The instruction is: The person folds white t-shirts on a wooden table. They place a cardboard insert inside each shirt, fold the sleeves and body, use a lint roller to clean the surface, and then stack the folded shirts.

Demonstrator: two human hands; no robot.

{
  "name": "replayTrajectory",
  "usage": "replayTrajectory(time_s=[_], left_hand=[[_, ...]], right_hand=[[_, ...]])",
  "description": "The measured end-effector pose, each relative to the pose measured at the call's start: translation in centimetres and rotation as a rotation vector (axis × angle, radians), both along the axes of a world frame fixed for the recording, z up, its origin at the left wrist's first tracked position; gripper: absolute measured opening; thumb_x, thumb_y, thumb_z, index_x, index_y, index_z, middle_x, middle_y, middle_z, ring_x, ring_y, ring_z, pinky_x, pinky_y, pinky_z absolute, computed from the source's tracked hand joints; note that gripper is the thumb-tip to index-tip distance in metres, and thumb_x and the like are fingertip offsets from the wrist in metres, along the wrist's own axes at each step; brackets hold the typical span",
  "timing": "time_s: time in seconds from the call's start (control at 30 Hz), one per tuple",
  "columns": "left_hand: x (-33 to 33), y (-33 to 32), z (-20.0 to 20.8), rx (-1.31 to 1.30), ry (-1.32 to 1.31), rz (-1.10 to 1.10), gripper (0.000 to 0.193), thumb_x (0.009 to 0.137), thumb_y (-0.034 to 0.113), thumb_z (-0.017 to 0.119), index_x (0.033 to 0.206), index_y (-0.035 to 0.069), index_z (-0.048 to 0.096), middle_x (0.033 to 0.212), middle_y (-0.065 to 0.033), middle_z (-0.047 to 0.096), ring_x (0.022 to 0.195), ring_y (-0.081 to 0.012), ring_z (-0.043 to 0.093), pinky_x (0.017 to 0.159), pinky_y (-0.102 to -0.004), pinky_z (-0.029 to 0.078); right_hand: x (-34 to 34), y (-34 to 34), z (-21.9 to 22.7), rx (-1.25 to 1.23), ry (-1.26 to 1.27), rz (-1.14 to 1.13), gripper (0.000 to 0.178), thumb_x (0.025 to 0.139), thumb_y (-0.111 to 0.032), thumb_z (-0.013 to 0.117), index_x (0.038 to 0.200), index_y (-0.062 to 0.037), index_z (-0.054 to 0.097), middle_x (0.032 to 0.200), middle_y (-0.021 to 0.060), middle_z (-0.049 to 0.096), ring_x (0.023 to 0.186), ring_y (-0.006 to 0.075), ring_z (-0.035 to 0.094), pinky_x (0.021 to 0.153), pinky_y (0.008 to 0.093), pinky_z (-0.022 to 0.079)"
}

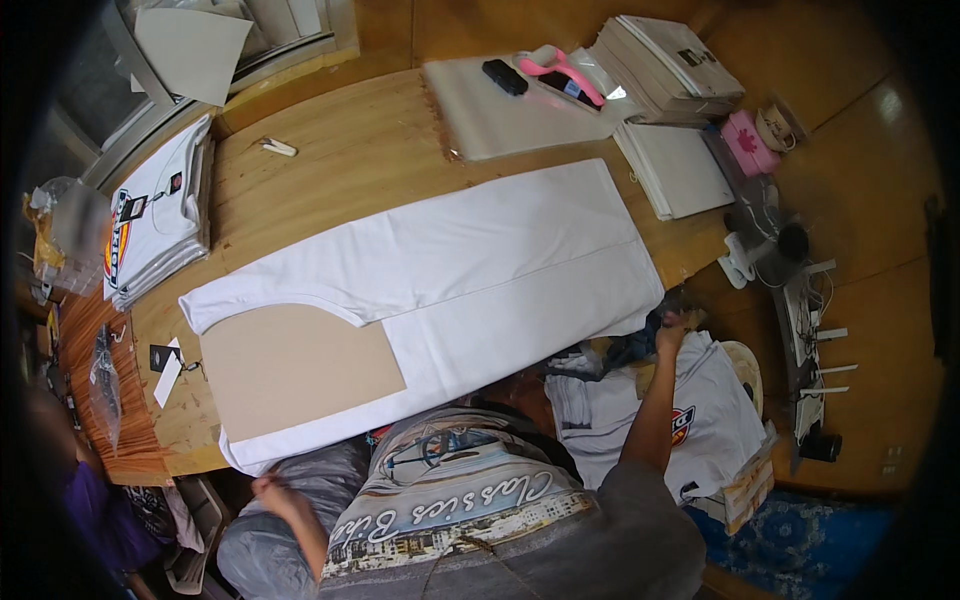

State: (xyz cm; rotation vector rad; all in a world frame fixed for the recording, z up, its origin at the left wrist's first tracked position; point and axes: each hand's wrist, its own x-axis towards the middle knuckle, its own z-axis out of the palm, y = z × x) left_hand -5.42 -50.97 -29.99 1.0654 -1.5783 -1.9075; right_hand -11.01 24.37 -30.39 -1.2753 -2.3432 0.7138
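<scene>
A white T-shirt (500, 255) lies across the table, its side folded over lengthwise. At its left end a beige cardboard sheet (300, 365) rests on it, partly covered by the cloth. My right hand (674, 328) reaches out past the shirt's right lower corner, beside dark cloth (640, 340); its fingers are too dim to read. Below the table's near edge, by my grey-clad leg, my left hand (280, 495) hangs just off the shirt's lower left corner, its fingers blurred. Near my right forearm lies a heap of white printed shirts (640, 425).
Folded white shirts (165, 215) are stacked at the far left, with tags (168, 370) nearer me. At the back, a clear plastic sheet (475, 120) carries a pink-handled tool (565, 72) and a black brush-like object (505, 77). White packs (675, 170) and a small fan (738, 262) stand right.
</scene>
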Motion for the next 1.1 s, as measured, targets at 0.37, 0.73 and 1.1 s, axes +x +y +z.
replayTrajectory(time_s=[0.37, 0.73, 1.1], left_hand=[[-1.3, 17.2, -0.7, -0.164, -0.142, -0.848, 0.04, 0.056, -0.016, 0.032, 0.081, -0.001, 0.06, 0.085, -0.0073, 0.06, 0.083, -0.0129, 0.052, 0.079, -0.0231, 0.035], [-10.3, 17.5, 12.8, 0.166, 0.124, -0.664, 0.04, 0.073, 0.007, 0.056, 0.111, -0.004, 0.046, 0.076, -0.0088, 0.058, 0.064, -0.0113, 0.053, 0.059, -0.0236, 0.044], [-20.3, 19.7, 12.2, -1.289, -0.181, -0.911, 0.04, 0.055, 0.02, 0.074, 0.089, 0.004, 0.06, 0.089, -0.0148, 0.053, 0.083, -0.0311, 0.05, 0.073, -0.0358, 0.042]], right_hand=[[1.4, -1.7, 0.7, -0.98, 0.089, 0.215, 0.039, 0.073, -0.005, 0.062, 0.109, -0.0038, 0.048, 0.103, 0.0044, 0.053, 0.093, 0.0156, 0.048, 0.081, 0.0273, 0.037], [-9.4, -2.4, 11.7, -1.458, 0.864, 0.419, 0.039, 0.076, -0.002, 0.055, 0.112, -0.0009, 0.042, 0.095, 0.0084, 0.052, 0.09, 0.0181, 0.053, 0.077, 0.029, 0.044], [-16.0, -2.7, 9.8, 0.385, 0.162, 0.734, 0.03, 0.064, -0.011, 0.069, 0.089, 0.0031, 0.058, 0.065, 0.0073, 0.054, 0.061, 0.0147, 0.05, 0.057, 0.0263, 0.041]])
